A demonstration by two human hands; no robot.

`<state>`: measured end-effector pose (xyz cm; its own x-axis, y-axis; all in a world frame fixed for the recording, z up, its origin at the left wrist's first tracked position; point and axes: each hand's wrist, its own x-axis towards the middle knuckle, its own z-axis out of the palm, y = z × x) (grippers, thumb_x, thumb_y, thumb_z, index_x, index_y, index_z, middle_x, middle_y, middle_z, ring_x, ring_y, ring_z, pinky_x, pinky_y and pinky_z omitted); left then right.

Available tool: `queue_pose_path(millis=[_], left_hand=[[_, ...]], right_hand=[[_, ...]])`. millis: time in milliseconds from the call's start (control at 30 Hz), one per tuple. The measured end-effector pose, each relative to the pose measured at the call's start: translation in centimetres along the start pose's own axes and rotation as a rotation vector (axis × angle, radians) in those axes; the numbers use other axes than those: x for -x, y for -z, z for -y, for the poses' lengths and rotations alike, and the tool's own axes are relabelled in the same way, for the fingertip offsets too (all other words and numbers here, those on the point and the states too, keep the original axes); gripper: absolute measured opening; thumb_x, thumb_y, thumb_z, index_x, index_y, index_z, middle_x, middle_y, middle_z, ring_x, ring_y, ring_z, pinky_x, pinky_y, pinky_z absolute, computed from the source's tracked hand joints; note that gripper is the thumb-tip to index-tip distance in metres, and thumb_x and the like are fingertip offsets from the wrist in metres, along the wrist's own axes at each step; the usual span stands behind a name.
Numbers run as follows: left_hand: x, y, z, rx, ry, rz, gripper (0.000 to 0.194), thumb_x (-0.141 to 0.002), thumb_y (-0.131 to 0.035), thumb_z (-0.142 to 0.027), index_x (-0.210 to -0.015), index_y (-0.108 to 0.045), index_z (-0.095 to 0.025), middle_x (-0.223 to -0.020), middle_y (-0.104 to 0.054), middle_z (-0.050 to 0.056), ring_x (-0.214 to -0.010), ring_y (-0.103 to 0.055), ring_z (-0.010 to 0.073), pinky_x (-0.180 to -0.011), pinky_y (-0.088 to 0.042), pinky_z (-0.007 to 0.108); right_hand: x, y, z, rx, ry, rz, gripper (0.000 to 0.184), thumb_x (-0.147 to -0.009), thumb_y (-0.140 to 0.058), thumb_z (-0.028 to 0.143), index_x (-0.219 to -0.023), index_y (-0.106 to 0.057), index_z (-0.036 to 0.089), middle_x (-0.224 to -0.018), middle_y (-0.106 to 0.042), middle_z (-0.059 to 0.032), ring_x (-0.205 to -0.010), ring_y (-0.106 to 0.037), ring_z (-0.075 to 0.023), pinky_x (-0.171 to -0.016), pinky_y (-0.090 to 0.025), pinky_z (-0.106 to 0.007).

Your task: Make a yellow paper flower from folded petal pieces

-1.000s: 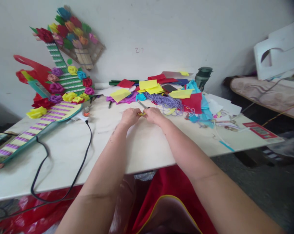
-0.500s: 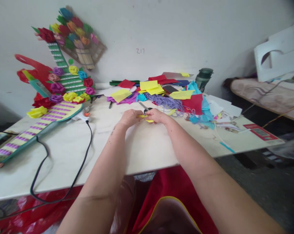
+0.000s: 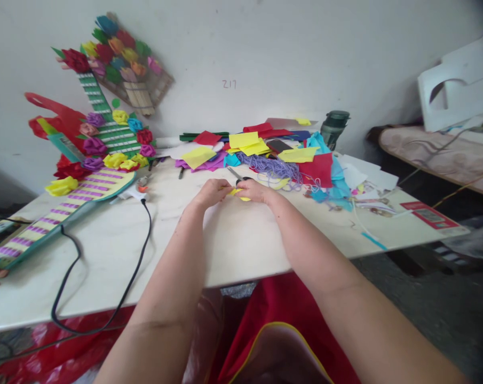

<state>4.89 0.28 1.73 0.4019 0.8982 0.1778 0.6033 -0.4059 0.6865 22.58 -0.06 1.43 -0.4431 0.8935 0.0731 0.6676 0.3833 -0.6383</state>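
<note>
Both my hands meet over the middle of the table, closed on a small piece of yellow paper [image 3: 242, 198]. My left hand [image 3: 213, 193] pinches its left end, and my right hand [image 3: 255, 190] grips the right part, with fingers partly covering it. Just behind my right hand, scissors [image 3: 237, 175] with dark handles lie on the table, blades pointing away to the left. Purple yarn [image 3: 271, 166] is heaped a little farther back. Yellow paper sheets [image 3: 244, 141] rest on a pile of coloured paper.
At left stand a decorated board with paper flowers [image 3: 113, 133] and a striped panel [image 3: 69, 208]. A white glue gun [image 3: 133, 193] trails a black cord [image 3: 135, 261] over the front edge. A dark bottle [image 3: 334, 129] stands at back right, near paper scraps [image 3: 369, 202].
My left hand has shifted slightly left, and the yellow paper between my hands shows a little more stretched out. My right hand stays almost in place.
</note>
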Motion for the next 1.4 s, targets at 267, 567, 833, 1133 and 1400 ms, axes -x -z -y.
queue_pose_path(millis=[267, 567, 833, 1133, 1400], left_hand=[[0.1, 0.0, 0.7, 0.331, 0.04, -0.006, 0.026, -0.066, -0.065, -0.04, -0.065, -0.06, -0.015, -0.049, -0.048, -0.003, -0.049, -0.046, 0.0094, -0.052, -0.043, 0.023], [0.0, -0.4, 1.7, 0.715, 0.015, 0.007, 0.035, -0.058, -0.072, -0.044, -0.059, -0.051, -0.016, -0.044, -0.039, -0.007, -0.042, -0.036, 0.0049, -0.051, -0.042, 0.022], [0.1, -0.6, 1.6, 0.722, 0.086, 0.028, 0.034, -0.057, -0.073, -0.042, -0.06, -0.051, -0.016, -0.043, -0.04, -0.007, -0.041, -0.036, 0.0048, -0.048, -0.038, 0.021], [-0.3, -1.0, 1.7, 0.656, 0.17, -0.03, 0.042, -0.061, -0.071, -0.052, -0.063, -0.052, -0.015, -0.046, -0.048, -0.004, -0.041, -0.042, 0.0057, -0.051, -0.044, 0.022], [-0.5, -1.2, 2.0, 0.768, 0.143, -0.016, 0.043, -0.058, -0.074, -0.05, -0.068, -0.054, -0.013, -0.053, -0.054, -0.002, -0.043, -0.043, 0.0046, -0.048, -0.04, 0.02]], right_hand=[[0.1, 0.0, -0.4, -0.086, 0.069, 0.003, 0.031, -0.073, -0.05, 0.043, -0.065, -0.057, 0.014, -0.054, -0.04, 0.0046, -0.055, -0.038, -0.0086, -0.054, -0.027, -0.022], [0.1, -0.8, 0.8, -0.409, 0.082, -0.078, 0.024, -0.07, -0.054, 0.036, -0.057, -0.056, 0.016, -0.049, -0.045, 0.0013, -0.049, -0.038, -0.0104, -0.05, -0.028, -0.025], [0.1, -0.8, 1.6, -0.307, 0.034, -0.098, 0.02, -0.071, -0.052, 0.026, -0.052, -0.054, 0.017, -0.049, -0.046, 0.0017, -0.051, -0.04, -0.0105, -0.051, -0.03, -0.024], [0.0, -0.6, 1.3, -0.063, -0.096, -0.154, 0.021, -0.072, -0.052, 0.027, -0.058, -0.06, 0.014, -0.049, -0.047, 0.0004, -0.053, -0.044, -0.0114, -0.053, -0.031, -0.024], [-0.2, -0.9, 0.1, -0.356, -0.051, -0.053, 0.023, -0.073, -0.053, 0.036, -0.062, -0.055, 0.015, -0.05, -0.044, 0.004, -0.046, -0.036, -0.0079, -0.047, -0.028, -0.022]])
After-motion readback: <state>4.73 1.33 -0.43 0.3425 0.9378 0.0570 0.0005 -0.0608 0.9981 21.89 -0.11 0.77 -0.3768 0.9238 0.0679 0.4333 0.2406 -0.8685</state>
